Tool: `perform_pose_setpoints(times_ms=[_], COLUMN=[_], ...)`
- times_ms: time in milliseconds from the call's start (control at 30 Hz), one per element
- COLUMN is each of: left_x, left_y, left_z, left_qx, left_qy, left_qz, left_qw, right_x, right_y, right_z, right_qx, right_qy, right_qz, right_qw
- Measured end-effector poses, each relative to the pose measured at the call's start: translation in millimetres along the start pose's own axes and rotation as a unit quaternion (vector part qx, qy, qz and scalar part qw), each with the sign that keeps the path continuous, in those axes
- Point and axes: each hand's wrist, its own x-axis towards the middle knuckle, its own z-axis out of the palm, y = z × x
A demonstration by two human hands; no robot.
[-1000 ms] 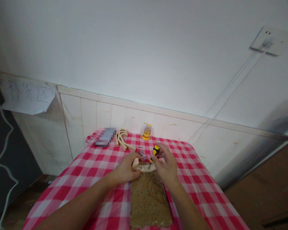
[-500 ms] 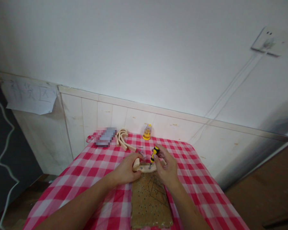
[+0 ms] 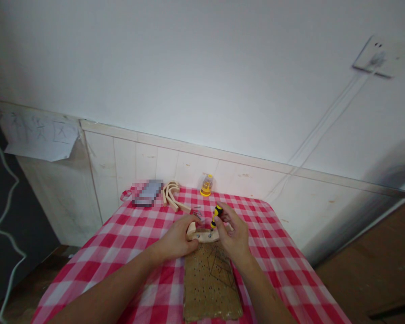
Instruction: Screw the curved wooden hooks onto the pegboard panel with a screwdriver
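Observation:
My left hand [image 3: 178, 238] is closed around the left end of a pale curved wooden piece [image 3: 203, 236]. Two screws show in the wood. A yellow-and-black screwdriver [image 3: 216, 216] is in the fingers of my right hand [image 3: 234, 231], tilted, with its tip at the right-hand screw [image 3: 209, 235]. Part of the wooden piece's right end is hidden behind my right hand. Under the piece lies a brown cardboard slab [image 3: 209, 283] covered with small holes and drawn lines.
Several curved wooden pieces [image 3: 172, 195] lie at the table's back left, beside a pixelated phone-like object [image 3: 149, 192]. Small metal parts [image 3: 197, 213] sit behind my left hand. A yellow bit container [image 3: 206, 186] stands near the wall. A red-and-white checked cloth [image 3: 121, 252] covers the table.
Both hands keep their grips and stay nearly in place. The screwdriver's handle has shifted very slightly, and its tip stays at the right-hand screw.

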Motion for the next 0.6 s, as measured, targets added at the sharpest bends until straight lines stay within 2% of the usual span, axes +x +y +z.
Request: perform_pose_setpoints(times_ms=[300,600], left_x=[-0.2,-0.1], left_y=[6.4,1.9], left_z=[-2.6,-1.3], left_qx=[0.002,0.011], left_qy=[-0.006,-0.005], left_qz=[-0.005,-0.003], left_qw=[1.0,1.0], right_x=[0.4,1.5], right_y=[-3.0,-4.5], right_z=[-0.1,-0.3], right_qx=[0.007,0.01], right_qy=[0.0,0.002], right_qz=[0.001,-0.004], right_qw=[1.0,1.0])
